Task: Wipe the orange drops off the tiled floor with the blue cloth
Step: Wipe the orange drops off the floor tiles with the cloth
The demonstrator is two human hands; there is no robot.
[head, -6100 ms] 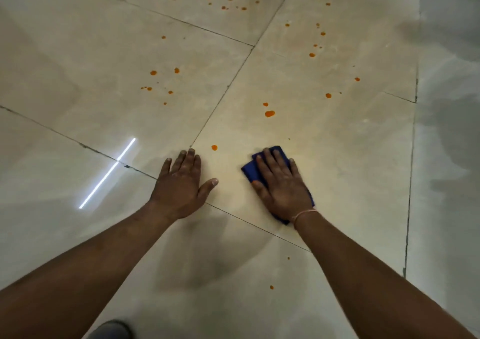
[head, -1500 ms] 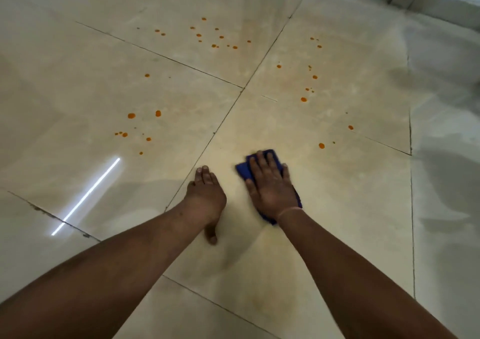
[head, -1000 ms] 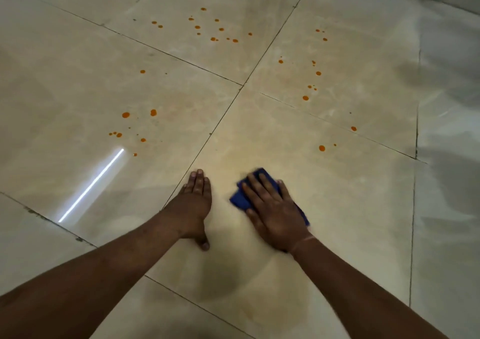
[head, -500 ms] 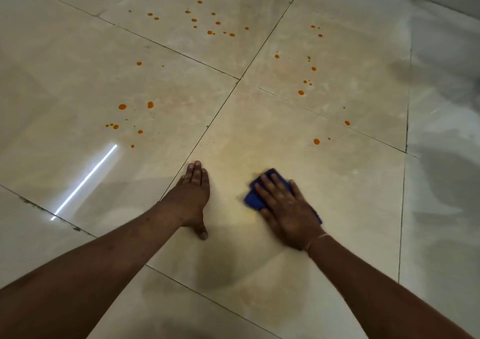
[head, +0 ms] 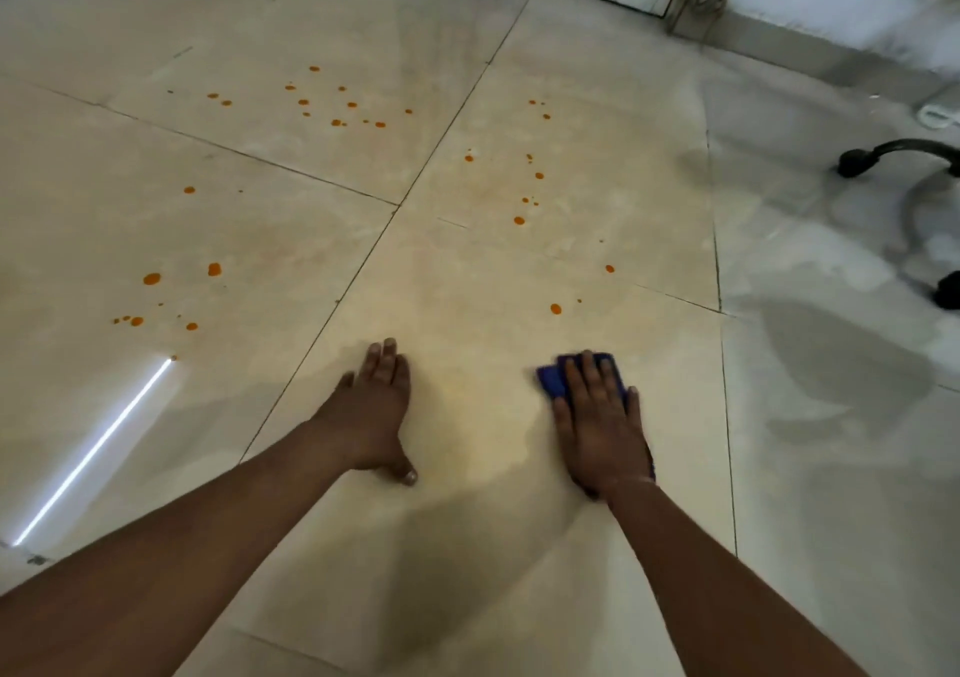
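Your right hand (head: pixel 597 427) presses flat on the cloth (head: pixel 556 380), left hand (head: pixel 374 411) open, bracing on the floor (head: pixel 467 271). Careful: a loaded cloth could smear those drops (head: pixel 556 308) ahead.

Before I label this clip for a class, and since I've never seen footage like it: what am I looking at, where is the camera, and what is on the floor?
The one picture comes from a camera worn on a person's head, looking forward and down at their own two bare arms. No machine is involved. The left hand lies flat on the tiled floor, apparently as a prop. The right hand presses a blue cloth flat under its fingers. Orange drops are scattered ahead and to the left across several tiles. The white streak at left looks like a lamp's reflection. At the right edge stands what looks like a wheeled chair base.
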